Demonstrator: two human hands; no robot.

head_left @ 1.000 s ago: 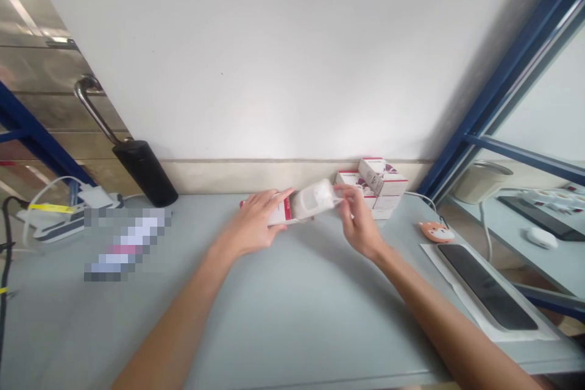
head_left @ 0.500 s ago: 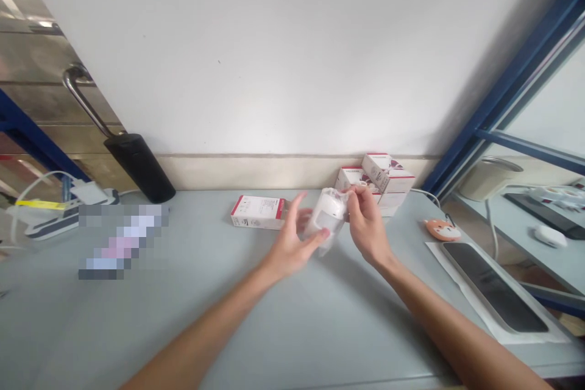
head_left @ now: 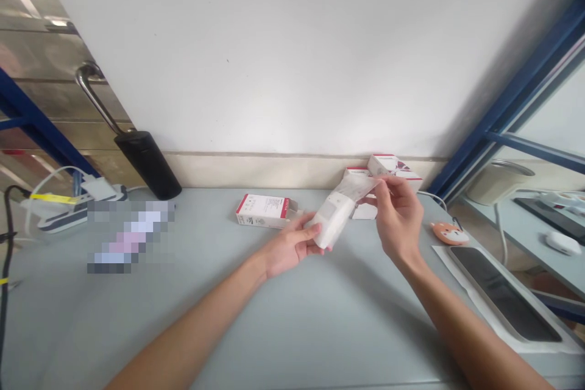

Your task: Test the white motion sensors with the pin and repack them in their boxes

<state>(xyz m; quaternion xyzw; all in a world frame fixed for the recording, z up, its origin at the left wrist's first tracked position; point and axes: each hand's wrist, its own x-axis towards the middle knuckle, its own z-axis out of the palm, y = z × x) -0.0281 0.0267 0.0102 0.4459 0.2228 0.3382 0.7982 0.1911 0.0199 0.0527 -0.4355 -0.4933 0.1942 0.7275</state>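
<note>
1. White film-wrapped device [head_left: 333,214] is held in the air above the table [head_left: 228,323].
2. Its upper wrapper end is pinched in the closed grip of the right hand [head_left: 397,216].
3. Its lower end is touched by the left hand [head_left: 290,248], whose grip is open.
4. Red-edged white carton [head_left: 262,210] is laid on the table nearby; more cartons [head_left: 388,166] are stacked behind the device.

A white plastic device [head_left: 331,219] in a crinkled clear plastic bag [head_left: 361,186] slants across the left hand's fingers [head_left: 311,233], the bag's top pinched by the right hand [head_left: 397,216]
</note>
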